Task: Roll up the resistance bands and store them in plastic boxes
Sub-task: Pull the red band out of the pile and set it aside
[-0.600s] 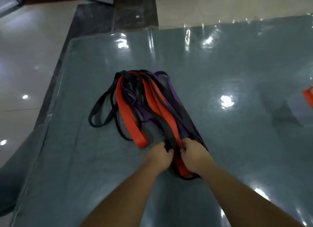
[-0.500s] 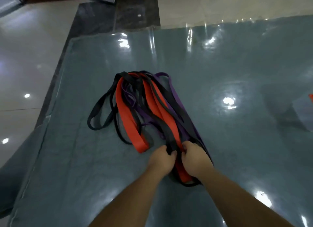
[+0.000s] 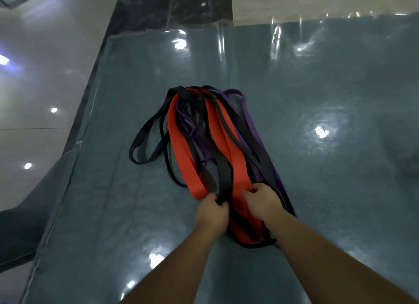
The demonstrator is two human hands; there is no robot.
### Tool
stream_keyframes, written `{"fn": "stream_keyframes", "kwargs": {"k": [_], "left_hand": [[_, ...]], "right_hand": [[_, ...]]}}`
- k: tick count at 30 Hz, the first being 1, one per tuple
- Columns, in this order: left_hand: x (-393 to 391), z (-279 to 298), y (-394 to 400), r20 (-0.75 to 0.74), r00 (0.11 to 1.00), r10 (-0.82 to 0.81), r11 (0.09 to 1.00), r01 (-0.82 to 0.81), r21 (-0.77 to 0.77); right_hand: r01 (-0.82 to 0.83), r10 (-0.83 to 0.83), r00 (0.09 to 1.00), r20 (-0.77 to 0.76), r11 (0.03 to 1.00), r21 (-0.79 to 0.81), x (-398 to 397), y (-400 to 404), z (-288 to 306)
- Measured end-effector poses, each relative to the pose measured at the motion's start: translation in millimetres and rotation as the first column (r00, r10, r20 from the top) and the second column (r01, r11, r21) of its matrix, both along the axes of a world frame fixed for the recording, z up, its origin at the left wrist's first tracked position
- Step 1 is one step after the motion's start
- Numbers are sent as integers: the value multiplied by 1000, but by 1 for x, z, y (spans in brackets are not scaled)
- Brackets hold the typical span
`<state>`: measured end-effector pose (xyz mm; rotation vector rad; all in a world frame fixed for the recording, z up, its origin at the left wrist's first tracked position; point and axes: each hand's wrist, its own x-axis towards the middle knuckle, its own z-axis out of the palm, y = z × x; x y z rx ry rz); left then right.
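A tangled pile of long flat rubber resistance bands (image 3: 204, 145), red, black and purple, lies unrolled on the glossy blue-grey mat (image 3: 317, 190), loops splayed leftward.

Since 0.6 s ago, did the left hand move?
Yes. The left hand shifted left along the band pile, opening a gap from the right hand.

Bands pile (image 3: 210, 140) on mat (image 3: 317, 190); hands side by side at near end: left (image 3: 212, 214), right (image 3: 264, 204).

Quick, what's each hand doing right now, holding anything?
Left hand: fingers pinch a black band in the pile.
Right hand: fingers curled on the red band.
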<state>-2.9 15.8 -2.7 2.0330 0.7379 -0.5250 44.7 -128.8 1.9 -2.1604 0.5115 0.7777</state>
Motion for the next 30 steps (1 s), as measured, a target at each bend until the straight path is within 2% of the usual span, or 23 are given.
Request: {"fn": "stream_keyframes", "kwargs": {"k": [5,8,11,16,19,21,23,25,28,30], "left_hand": [[-13,5,23,-62,998,-16,1000,18,23],[-20,9,33,-74,990,-121,989,127,80],[-29,10,40,-98,966,-241,964,250,90],[-42,9,49,-146,954,-260,954,277,115],[-45,9,54,-148,944,-296,938,317,144],[-46,15,53,-147,949,-278,936,302,182],[-46,23,53,-105,974,-201,951,220,217],[-41,35,54,7,992,-124,964,119,238],[-23,49,55,165,980,-108,987,85,137],[-8,59,52,172,980,-102,995,98,32]], "right_hand": [[67,-65,997,-31,996,65,2,-3,6],[149,-142,989,-48,974,172,4,-4,15],[278,-271,961,-63,921,274,5,-2,21],[438,-486,874,21,806,399,9,0,37],[480,-541,841,-1,745,463,10,1,54],[471,-531,848,-2,751,461,7,1,63],[450,-515,857,6,756,475,2,2,74],[448,-531,847,26,739,503,-6,3,88],[478,-608,793,22,645,596,-21,6,110],[465,-634,773,9,576,673,-32,7,125]]}}
